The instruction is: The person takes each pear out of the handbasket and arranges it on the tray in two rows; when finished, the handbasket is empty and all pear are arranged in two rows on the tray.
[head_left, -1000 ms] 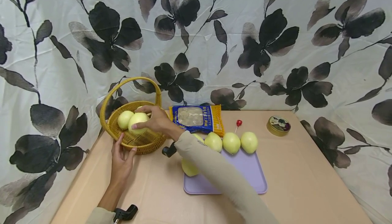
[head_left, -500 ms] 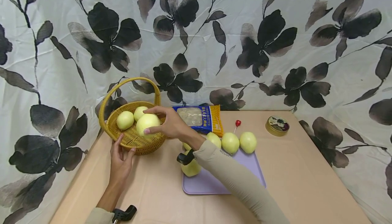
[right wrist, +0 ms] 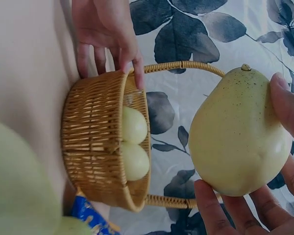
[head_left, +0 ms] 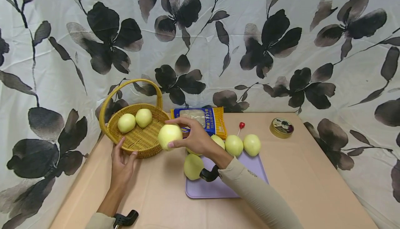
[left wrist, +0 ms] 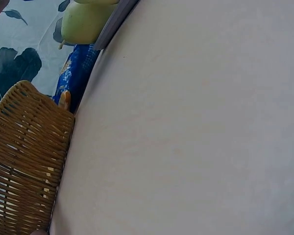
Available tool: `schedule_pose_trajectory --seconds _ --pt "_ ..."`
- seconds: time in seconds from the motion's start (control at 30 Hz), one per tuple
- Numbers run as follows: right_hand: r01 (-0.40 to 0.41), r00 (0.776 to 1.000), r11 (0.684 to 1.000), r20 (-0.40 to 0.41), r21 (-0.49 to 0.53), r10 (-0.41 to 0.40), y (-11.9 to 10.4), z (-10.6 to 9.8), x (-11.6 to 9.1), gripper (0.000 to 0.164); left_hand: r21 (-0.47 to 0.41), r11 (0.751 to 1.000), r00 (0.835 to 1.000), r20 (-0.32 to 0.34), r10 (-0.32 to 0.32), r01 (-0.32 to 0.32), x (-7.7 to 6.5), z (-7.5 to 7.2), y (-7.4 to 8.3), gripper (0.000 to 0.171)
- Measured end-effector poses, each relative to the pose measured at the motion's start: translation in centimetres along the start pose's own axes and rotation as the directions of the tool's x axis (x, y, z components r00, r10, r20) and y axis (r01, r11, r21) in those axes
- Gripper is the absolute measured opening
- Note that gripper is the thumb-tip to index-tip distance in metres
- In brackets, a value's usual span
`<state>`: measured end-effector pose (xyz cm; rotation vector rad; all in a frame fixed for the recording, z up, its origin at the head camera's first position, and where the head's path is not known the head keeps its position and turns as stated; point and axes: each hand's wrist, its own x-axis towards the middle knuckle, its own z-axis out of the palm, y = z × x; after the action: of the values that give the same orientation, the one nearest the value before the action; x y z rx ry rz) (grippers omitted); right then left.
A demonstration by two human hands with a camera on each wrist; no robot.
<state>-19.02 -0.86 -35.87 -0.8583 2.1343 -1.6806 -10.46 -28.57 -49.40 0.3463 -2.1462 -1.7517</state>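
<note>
My right hand (head_left: 195, 137) holds a yellow-green pear (head_left: 169, 137), thumb on one side and fingers on the other. The pear is in the air just right of the wicker basket (head_left: 145, 147), its stem showing in the right wrist view. Two more pears (head_left: 135, 120) lie inside the basket toward its back left. At the basket's front left, my left hand (head_left: 122, 168) grips the rim; in the right wrist view one finger of the left hand (right wrist: 108, 29) reaches over the rim while others lie along the outer wall. The left wrist view shows mostly tabletop and the basket's woven side (left wrist: 29, 156).
On the purple tray (head_left: 215, 189) sit several pears (head_left: 234, 145), some partly hidden by the right arm. Behind it lie a blue and yellow pasta bag (head_left: 215, 119) and a red lollipop (head_left: 242, 125). A round gold tin (head_left: 282, 128) stands at the back right.
My right hand has lifted the pear out of the basket and carried it right, past the rim. The left hand has stayed at the basket.
</note>
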Motion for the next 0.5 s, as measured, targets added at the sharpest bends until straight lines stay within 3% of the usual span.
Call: schedule_pose_trajectory --seconds 0.5 --pt "-0.063 0.994 0.998 -0.090 0.006 0.063 2.6 -3.6 -6.2 0.066 -0.020 0.999 0.999 0.017 -0.031 0.031 0.0 0.0 0.2 0.073"
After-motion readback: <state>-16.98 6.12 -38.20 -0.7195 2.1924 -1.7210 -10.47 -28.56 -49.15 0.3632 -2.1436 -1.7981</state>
